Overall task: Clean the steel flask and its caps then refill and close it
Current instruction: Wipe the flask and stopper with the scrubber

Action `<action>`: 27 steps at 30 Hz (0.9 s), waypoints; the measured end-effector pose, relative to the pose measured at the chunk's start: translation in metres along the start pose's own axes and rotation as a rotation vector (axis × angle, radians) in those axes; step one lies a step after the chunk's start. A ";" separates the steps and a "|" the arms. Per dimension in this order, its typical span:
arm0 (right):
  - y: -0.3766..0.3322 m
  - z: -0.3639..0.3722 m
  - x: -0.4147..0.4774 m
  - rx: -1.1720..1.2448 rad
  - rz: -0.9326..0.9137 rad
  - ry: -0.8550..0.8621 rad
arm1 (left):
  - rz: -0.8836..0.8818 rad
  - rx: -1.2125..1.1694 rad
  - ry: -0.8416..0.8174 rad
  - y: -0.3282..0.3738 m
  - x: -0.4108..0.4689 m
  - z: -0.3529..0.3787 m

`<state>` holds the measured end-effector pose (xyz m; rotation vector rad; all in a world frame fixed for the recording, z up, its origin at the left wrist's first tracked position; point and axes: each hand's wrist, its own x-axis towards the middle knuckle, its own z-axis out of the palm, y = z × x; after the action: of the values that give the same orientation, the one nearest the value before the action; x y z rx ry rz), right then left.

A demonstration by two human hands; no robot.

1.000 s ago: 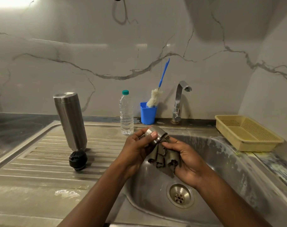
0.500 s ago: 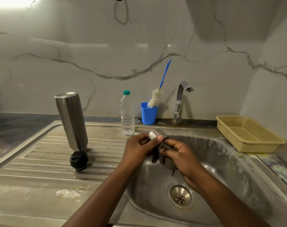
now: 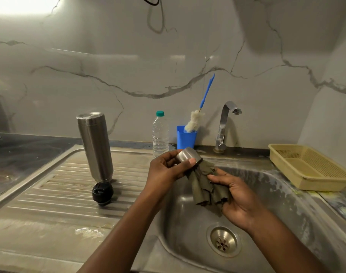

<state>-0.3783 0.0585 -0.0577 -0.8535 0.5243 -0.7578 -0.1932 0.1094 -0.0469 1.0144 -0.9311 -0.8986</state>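
The steel flask (image 3: 95,146) stands upside down on the ribbed drainboard, and its black inner cap (image 3: 102,192) lies just in front of it. Over the sink's left rim, my left hand (image 3: 166,170) grips the steel outer cap (image 3: 187,156), thumb across its side. A dark olive cloth (image 3: 205,189) hangs from the cap's mouth down into my right hand (image 3: 235,196), which holds its lower folds in the palm. Behind the hands stands a clear water bottle (image 3: 159,133) with a green lid.
A blue cup (image 3: 186,137) holding a bottle brush (image 3: 195,119) sits beside the tap (image 3: 226,125) at the back. The sink basin (image 3: 276,203) with its drain (image 3: 223,241) lies under my hands. At the right is a yellow plastic tray (image 3: 310,168). A small puddle (image 3: 87,232) marks the drainboard.
My right hand has pulled away from the cap, down and to the right, drawing the cloth out so it hangs spread. My left hand keeps the cap in place.
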 end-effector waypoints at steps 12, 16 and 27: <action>0.003 -0.007 0.006 -0.172 0.006 0.153 | 0.071 0.622 0.477 -0.016 0.033 -0.070; 0.005 -0.005 0.006 -0.185 0.006 0.143 | 0.014 0.747 0.494 -0.025 0.033 -0.081; 0.007 -0.001 0.007 -0.228 -0.062 0.133 | -0.061 0.901 0.436 -0.035 0.035 -0.088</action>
<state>-0.3724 0.0559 -0.0652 -1.0387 0.7151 -0.8262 -0.1059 0.0923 -0.0944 1.9208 -0.9314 -0.2374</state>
